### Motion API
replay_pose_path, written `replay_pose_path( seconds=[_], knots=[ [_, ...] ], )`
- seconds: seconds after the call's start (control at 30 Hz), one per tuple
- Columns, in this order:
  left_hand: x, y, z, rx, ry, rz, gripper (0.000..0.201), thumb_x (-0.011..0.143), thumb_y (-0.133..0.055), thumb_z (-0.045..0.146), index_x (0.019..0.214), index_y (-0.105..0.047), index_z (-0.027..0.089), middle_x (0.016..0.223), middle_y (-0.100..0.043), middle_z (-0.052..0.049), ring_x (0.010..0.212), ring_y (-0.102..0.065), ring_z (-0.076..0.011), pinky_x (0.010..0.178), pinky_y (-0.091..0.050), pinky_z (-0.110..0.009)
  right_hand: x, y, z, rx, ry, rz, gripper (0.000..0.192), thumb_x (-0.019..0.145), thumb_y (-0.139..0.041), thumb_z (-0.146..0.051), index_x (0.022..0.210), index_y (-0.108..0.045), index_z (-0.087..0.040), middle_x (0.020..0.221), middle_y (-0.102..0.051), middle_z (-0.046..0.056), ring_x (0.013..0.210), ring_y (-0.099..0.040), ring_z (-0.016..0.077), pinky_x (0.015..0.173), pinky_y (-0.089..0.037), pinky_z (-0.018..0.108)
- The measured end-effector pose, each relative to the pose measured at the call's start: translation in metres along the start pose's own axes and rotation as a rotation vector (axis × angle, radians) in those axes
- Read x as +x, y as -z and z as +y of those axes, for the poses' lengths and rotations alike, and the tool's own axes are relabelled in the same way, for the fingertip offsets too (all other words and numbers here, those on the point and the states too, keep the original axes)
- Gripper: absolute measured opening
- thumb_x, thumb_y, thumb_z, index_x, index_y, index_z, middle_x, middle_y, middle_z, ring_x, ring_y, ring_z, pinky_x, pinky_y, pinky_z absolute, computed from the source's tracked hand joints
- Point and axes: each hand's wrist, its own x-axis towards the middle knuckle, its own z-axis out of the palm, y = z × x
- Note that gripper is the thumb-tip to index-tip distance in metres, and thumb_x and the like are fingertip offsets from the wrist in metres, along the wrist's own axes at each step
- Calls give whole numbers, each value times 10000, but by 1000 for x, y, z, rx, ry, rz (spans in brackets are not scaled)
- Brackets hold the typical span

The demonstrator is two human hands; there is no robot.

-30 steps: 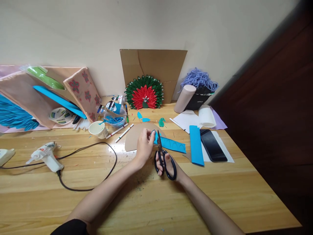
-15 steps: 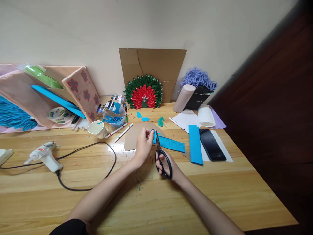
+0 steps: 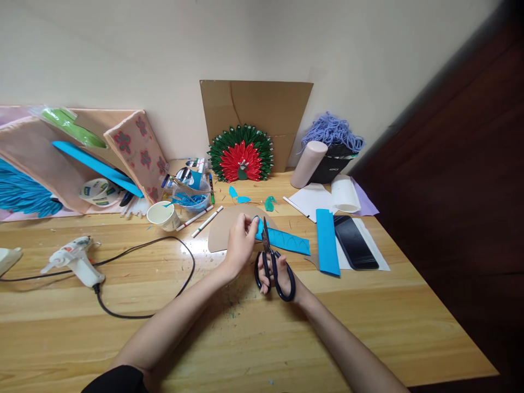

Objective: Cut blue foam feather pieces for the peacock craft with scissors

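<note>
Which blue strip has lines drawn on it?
The held strip in the left hand, by the scissors: dark lines mark it. The upright-lying strip beside the phone and slanted strip look plain.

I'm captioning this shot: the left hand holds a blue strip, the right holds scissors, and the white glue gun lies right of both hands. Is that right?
Only the last part is wrong. The left hand holds a blue strip and the right hand holds scissors, but the white glue gun lies to their left in the head view, not their right.
</note>
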Motion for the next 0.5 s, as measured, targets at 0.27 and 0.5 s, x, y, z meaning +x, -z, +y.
replay_pose_path(
  seconds=[0.27,0.5],
  knots=[
    [-3,-2,3,20,-12,-10,234,871,-482,379,737,-467,188,673,-501,22,634,-484,-120,588,-360,-236,-1,-1,-1,-21,27,35,794,530,-249,-914,785,-442,-186,435,-447,-78,334,-476,104,413,-417,240],
    [-3,-5,2,-26,8,-6,222,860,-496,353,716,-461,187,655,-488,32,622,-471,-115,587,-351,-232,0,3,9,-34,49,51,753,574,-266,-892,792,-439,-193,443,-428,-85,338,-475,99,397,-410,222]
  ],
)
